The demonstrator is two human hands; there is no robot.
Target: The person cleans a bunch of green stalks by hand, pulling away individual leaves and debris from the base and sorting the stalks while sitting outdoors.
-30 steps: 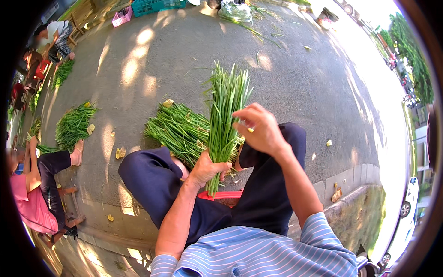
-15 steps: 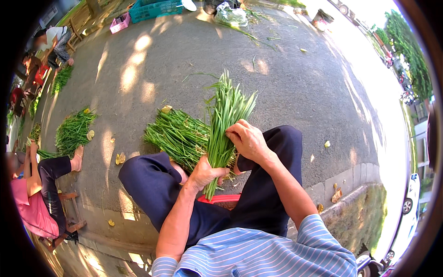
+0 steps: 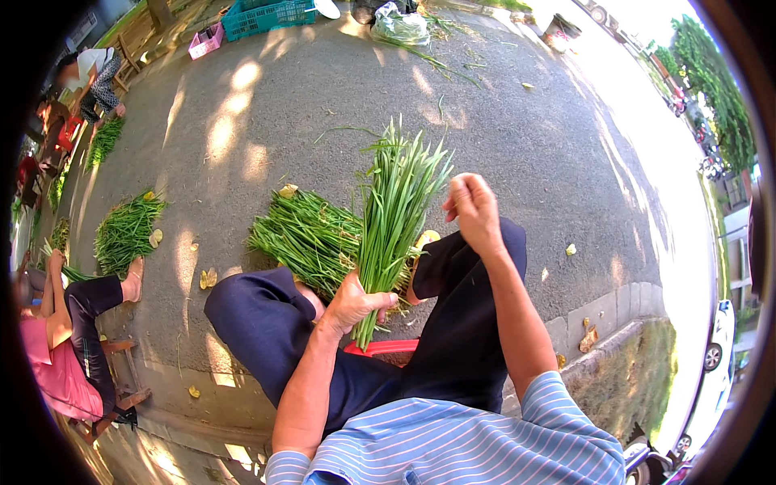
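While left hand grips stalks, right hand apart, half-curled, grip unclear, pavement beyond.

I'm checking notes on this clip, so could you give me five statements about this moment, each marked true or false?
1. The left hand grips the bunch of green stalks near its lower end. True.
2. The right hand is wrapped around that bunch. False: it is raised to the bunch's right, apart from it.
3. A pile of green stalks lies on the ground, mostly left of the held bunch. True.
4. The pink basket stands right of the teal crate. False: it stands to the left.
5. The wearer's shirt is striped. True.
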